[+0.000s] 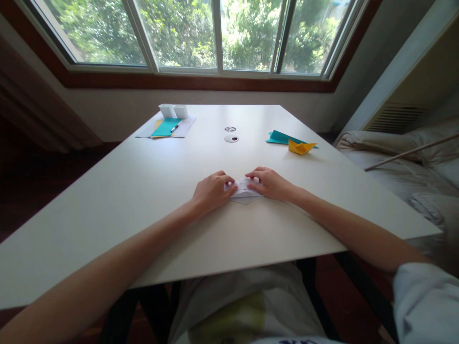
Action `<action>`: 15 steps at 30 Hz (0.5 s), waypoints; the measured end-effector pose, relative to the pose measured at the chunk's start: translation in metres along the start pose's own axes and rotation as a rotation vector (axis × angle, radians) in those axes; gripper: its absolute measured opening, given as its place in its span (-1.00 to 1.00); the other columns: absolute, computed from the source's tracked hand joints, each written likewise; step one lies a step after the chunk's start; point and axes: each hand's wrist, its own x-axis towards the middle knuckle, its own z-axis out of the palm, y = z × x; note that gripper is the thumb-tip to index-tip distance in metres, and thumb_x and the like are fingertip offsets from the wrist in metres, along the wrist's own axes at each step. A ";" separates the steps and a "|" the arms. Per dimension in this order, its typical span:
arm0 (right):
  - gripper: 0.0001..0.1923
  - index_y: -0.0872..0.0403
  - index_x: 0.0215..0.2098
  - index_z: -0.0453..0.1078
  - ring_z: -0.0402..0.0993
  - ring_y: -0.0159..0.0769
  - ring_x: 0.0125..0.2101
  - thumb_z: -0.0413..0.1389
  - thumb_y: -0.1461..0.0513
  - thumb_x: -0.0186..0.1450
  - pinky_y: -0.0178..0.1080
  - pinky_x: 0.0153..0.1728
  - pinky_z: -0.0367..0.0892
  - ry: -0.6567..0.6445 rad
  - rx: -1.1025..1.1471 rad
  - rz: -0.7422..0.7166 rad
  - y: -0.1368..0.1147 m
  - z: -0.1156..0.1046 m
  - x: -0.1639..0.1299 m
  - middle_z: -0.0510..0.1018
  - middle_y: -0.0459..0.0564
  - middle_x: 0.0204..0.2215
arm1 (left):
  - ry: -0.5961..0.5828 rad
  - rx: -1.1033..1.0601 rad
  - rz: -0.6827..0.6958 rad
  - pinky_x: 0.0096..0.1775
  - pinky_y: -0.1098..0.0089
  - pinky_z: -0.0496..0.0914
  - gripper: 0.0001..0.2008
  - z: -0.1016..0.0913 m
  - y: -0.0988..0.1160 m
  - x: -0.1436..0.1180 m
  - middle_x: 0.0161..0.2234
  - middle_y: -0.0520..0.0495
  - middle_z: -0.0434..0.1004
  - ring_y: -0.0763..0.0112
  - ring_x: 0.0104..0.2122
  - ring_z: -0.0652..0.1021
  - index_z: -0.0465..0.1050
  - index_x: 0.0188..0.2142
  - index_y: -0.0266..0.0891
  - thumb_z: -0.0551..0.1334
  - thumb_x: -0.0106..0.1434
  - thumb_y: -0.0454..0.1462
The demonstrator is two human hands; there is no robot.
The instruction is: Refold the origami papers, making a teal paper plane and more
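Left hand [211, 188], right hand [273, 183]: the fingers [230, 179] of both are curling in narrow and holding a small, white, folded piece of paper [245, 193] at its two ends, thumbs lying on the nearer side. Cannot tell how far the fingers are reaching beneath it. The paper is resting on the white, smooth-topped desk [125, 191], between the hands and toward the near edge.

Handling note (judgement): this step is calling for both ends being kept level, thumbs bearing evenly and layers lining up before a crease is set. A harder pull from one side would probably be skewing the edges; working a thumb from the centre outward should be giving a cleaner line.

Appearance: the paper is showing layered edges, a thin dark line running crosswise, and a greyer triangular part pointing toward the near edge. Its ends are partly hiding behind the fingers.

Farther out: two round, dark-and-white discs [228, 138] are showing beyond the paper. To the right, a yellow paper boat [301, 147] is sitting in front of a folded teal piece of paper [281, 138]. Far left, a slim pen [176, 126] is lying on a flat teal sheet [164, 128], yellow and white sheets showing beneath.
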 end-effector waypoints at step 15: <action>-0.77 0.09 -0.24 0.41 0.38 -0.38 -0.37 0.15 0.20 0.12 -0.33 -0.34 0.26 -0.006 0.113 0.080 0.006 0.002 0.004 0.50 -0.04 -0.34 | 0.036 -0.204 0.100 -0.28 0.38 0.33 -0.77 0.010 -0.011 0.011 -0.35 -0.03 0.48 0.36 -0.35 0.46 0.48 -0.30 -0.21 0.16 0.12 -0.16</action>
